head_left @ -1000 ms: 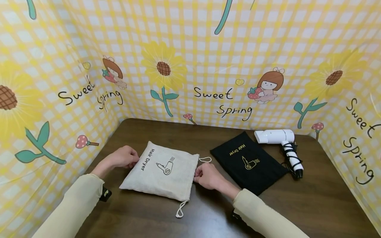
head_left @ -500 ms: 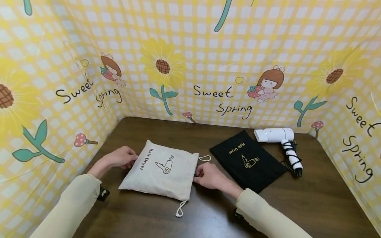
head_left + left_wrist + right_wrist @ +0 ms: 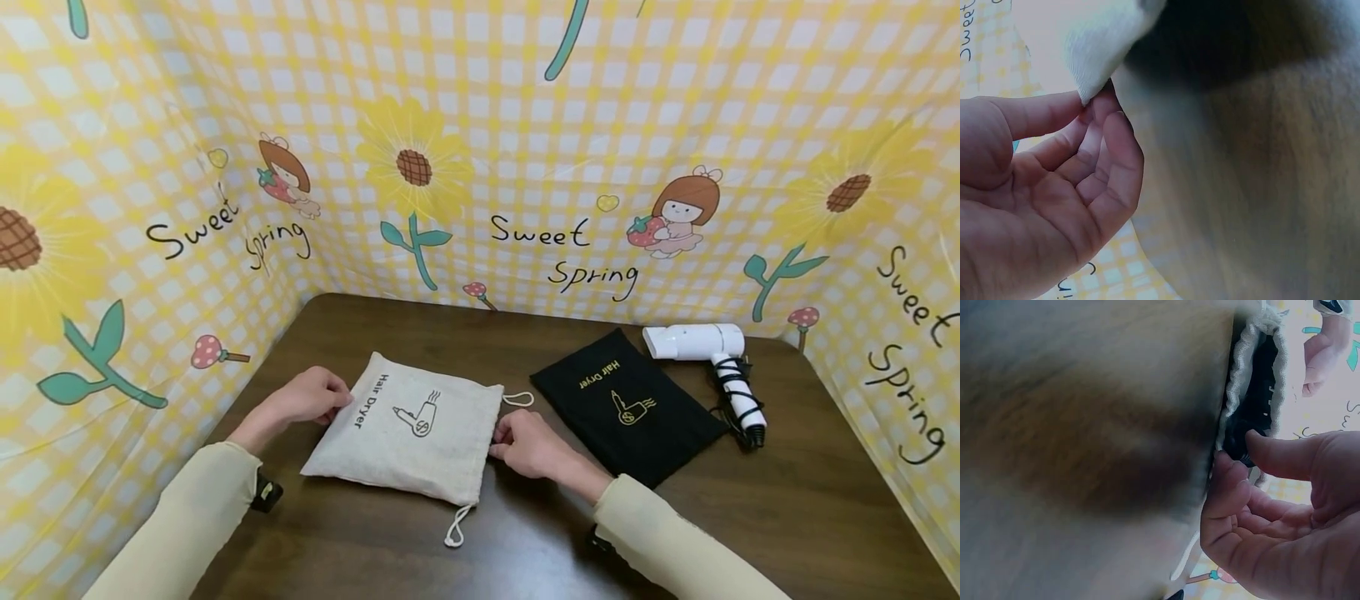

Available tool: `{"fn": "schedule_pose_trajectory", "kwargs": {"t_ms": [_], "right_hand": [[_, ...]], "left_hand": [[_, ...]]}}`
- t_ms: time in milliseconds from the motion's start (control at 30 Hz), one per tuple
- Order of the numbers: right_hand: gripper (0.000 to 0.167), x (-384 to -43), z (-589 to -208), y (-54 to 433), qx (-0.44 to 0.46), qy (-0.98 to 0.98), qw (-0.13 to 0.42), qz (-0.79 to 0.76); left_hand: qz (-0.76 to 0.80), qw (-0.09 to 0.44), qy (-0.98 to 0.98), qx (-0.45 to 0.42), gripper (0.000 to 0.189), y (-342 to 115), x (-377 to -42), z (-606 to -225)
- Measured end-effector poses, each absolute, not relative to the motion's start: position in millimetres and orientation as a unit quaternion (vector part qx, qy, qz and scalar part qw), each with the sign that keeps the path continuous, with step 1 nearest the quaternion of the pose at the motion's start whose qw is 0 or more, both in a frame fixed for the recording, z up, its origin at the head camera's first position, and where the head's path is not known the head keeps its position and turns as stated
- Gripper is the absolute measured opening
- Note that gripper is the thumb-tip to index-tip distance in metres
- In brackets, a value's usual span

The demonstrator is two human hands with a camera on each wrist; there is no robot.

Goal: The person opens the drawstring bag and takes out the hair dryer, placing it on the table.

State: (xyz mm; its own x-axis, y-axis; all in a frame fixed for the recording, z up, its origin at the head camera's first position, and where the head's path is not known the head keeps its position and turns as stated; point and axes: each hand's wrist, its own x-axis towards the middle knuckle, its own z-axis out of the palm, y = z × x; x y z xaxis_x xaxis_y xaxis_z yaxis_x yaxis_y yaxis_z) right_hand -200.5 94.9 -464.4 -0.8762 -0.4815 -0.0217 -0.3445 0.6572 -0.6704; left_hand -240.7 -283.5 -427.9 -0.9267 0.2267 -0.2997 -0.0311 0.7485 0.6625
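Observation:
A cream drawstring bag [image 3: 420,458] printed "Hair Dryer" lies plumped on the table, its mouth facing right. My left hand [image 3: 311,398] pinches the cloth at its bottom edge; in the left wrist view thumb and fingertips meet on the fabric. At the mouth, my right hand [image 3: 528,446] has thumb and index finger on a black object [image 3: 1238,434] inside. The right wrist view shows the bag's gathered rim [image 3: 1280,381] parted around this object. Most of it is hidden in the bag, so its kind cannot be told.
Right of my right hand lies a flat black bag [image 3: 600,400], also printed "Hair Dryer". A white hair dryer [image 3: 693,342], black cord wound round its handle, lies behind it. Yellow checked cloth [image 3: 480,150] walls the brown table [image 3: 390,542] at the back and sides.
Both hands and the cream bag stay almost in place. My left fingers sit slightly higher at the bag's edge than half a second ago; the head view has shifted slightly.

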Motion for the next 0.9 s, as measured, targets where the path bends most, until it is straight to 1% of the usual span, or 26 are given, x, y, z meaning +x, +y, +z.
{"fn": "schedule_pose_trajectory", "kwargs": {"t_ms": [167,333,433,533,700,900], "right_hand": [[0.018,-197,-457,105,-0.222,0.910,0.118,-0.328],[0.014,-195,-454,108,-0.224,0.909,0.133,-0.326],[0.021,-196,-454,106,-0.217,0.908,0.139,-0.329],[0.023,-197,-456,103,-0.222,0.908,0.133,-0.331],[0.018,-199,-458,99,-0.234,0.906,0.120,-0.333],[0.019,-197,-457,103,-0.212,0.907,0.146,-0.334]], "left_hand": [[0.351,0.188,0.916,0.053,0.020,-286,-241,-428],[0.354,0.204,0.910,0.071,0.024,-286,-236,-427],[0.351,0.206,0.909,0.086,0.028,-284,-233,-427],[0.344,0.186,0.916,0.092,0.029,-282,-230,-428],[0.332,0.163,0.925,0.083,0.028,-282,-229,-426],[0.334,0.155,0.928,0.066,0.022,-285,-227,-425]]}}
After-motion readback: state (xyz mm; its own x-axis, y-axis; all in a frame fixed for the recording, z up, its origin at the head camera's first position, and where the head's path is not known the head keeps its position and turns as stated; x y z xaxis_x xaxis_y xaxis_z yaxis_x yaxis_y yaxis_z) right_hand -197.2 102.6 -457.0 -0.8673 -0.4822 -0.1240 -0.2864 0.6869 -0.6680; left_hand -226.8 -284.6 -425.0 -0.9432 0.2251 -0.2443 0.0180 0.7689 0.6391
